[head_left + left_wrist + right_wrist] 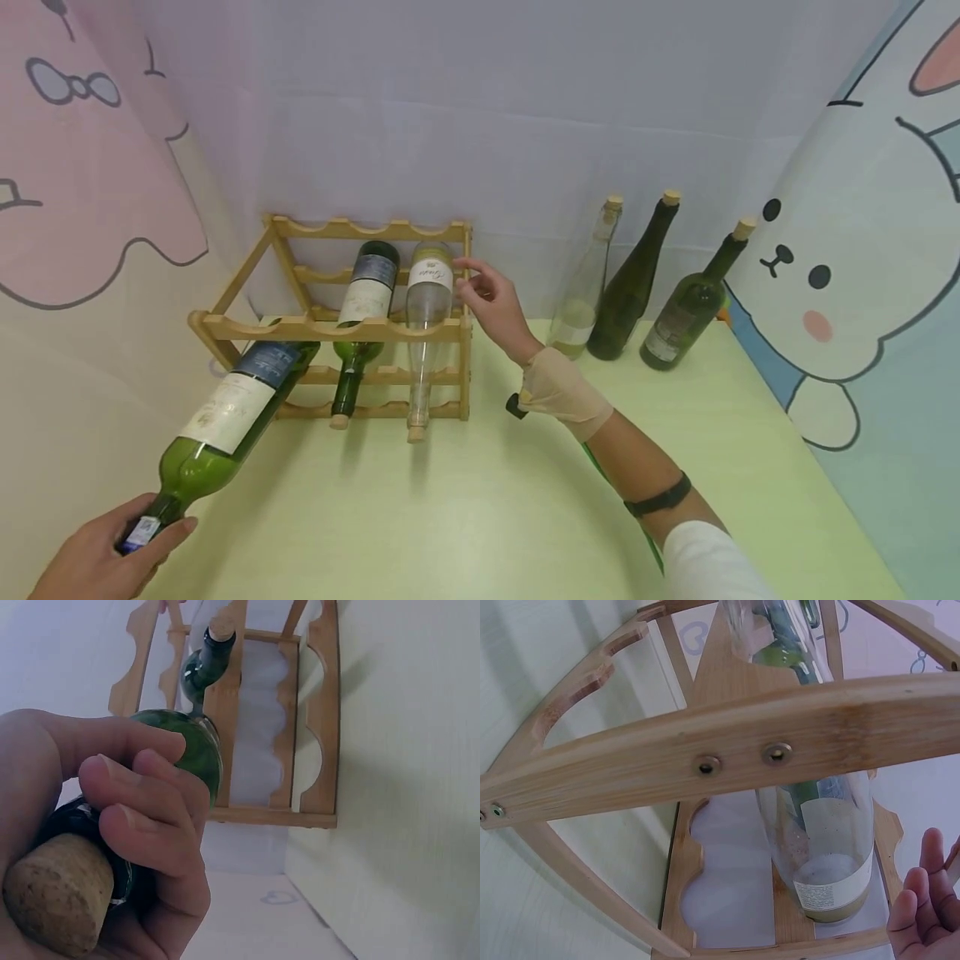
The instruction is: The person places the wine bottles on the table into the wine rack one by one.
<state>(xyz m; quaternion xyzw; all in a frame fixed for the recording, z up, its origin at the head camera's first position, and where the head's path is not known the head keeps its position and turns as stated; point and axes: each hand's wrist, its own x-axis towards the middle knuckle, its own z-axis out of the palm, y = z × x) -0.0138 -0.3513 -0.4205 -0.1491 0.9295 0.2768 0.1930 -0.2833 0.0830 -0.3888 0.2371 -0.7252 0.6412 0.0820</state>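
My left hand grips the neck of a green wine bottle, whose cork shows in the left wrist view. The bottle is tilted, its base overlapping the left front of the wooden wine rack. On the rack's upper tier lie another green bottle and a clear bottle, necks toward me and corks outward. Beside the clear bottle's base is my right hand, fingers loosely bent and holding nothing. In the right wrist view, the fingers stand apart from that bottle.
A clear corked bottle, a tall dark bottle and a dark green labelled bottle stand upright at the back right of the pale green table. A white cloth hangs behind the rack.
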